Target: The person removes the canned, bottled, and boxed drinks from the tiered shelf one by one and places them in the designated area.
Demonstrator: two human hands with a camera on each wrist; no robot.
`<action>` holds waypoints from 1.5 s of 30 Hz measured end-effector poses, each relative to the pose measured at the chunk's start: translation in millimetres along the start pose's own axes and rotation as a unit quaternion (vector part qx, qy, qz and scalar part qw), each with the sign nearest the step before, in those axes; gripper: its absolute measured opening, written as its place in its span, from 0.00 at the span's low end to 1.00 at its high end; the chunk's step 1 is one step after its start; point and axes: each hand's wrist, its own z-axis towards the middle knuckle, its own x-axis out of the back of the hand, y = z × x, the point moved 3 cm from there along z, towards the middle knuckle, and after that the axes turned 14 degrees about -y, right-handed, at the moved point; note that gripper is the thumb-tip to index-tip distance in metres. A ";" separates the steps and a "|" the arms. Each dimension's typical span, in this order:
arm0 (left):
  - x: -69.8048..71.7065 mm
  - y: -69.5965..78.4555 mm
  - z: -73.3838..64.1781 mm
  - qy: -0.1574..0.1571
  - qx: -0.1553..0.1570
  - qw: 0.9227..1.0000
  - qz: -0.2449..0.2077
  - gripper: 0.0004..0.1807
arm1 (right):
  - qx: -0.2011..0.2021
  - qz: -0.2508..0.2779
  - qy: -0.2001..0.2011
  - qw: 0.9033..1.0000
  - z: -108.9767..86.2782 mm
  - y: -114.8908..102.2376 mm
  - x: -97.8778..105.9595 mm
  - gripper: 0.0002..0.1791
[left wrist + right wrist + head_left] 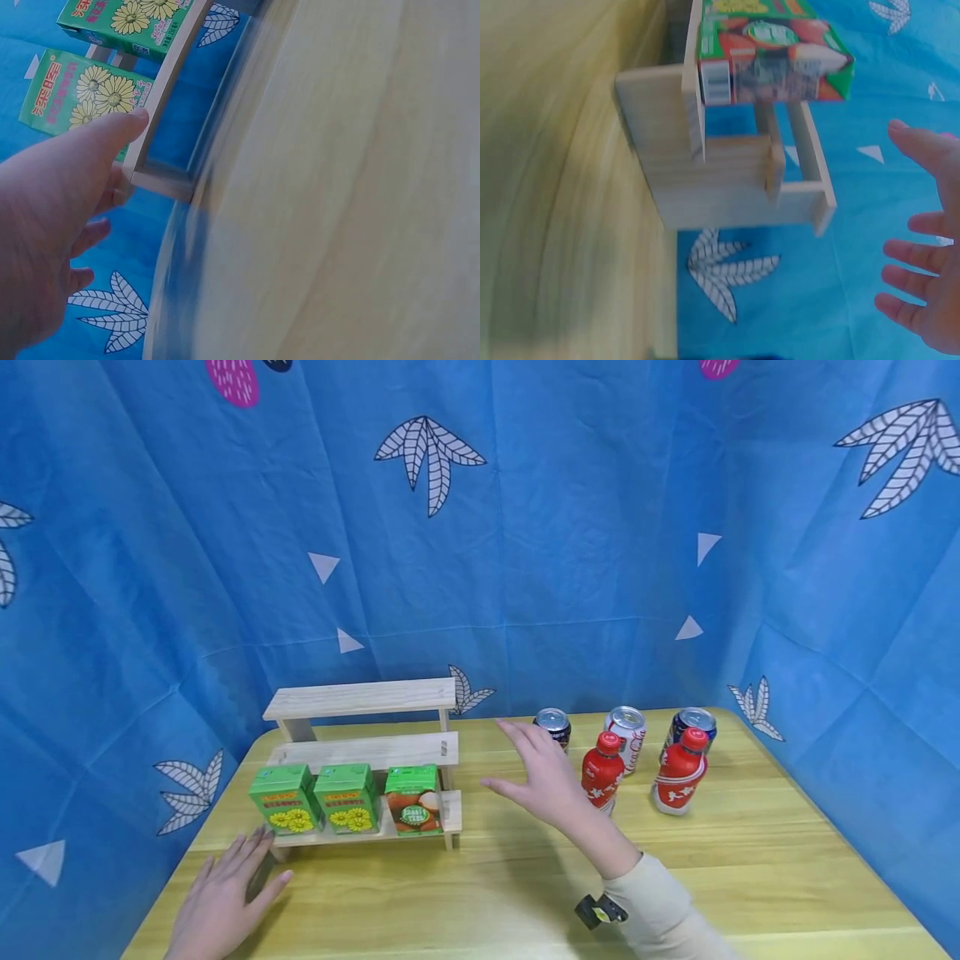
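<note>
A three-step wooden shelf [360,696] stands on the left of the table. On its lowest step sit two green drink cartons with yellow flowers [285,806] and a green and red-brown drink carton [414,806]. My left hand [223,893] is at the shelf's front left corner, fingers extended. In the left wrist view its thumb overlaps the shelf edge by a flowered carton [94,90]; whether it touches is unclear. Holding nothing, my right hand [543,781] hovers right of the shelf with fingers spread. The right wrist view shows this hand [937,255] apart from the shelf.
Two red bottles [602,772] [679,777] stand on the right of the table. Behind them are a dark can [553,721], a white can [628,727] and a blue can [696,720]. A blue patterned curtain [555,543] hangs around the wooden table [750,877].
</note>
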 end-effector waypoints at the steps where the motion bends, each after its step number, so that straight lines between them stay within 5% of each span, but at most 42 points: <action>1: 0.2 -0.5 0.2 0.001 -0.001 1.000 0.001 0.48 | 0.000 0.008 -0.003 1.000 1.1 -3.2 -2.6 0.46; 14: 0.1 -0.2 0.1 0.000 0.002 1.000 0.001 0.49 | -0.011 0.092 -0.056 0.994 12.6 -33.6 -36.6 0.47; 24: -1.6 -1.7 0.7 0.001 0.001 1.000 -0.001 0.48 | 0.009 0.176 -0.093 0.980 20.2 -48.7 -60.6 0.47; 36: -1.1 -2.4 -0.4 0.006 0.001 1.000 -0.005 0.47 | 0.009 0.148 -0.127 0.981 30.0 -65.3 -74.4 0.46; 45: -1.1 -1.1 -1.1 0.008 0.002 1.000 -0.003 0.46 | 0.068 0.047 -0.082 0.993 34.5 -73.1 -78.7 0.40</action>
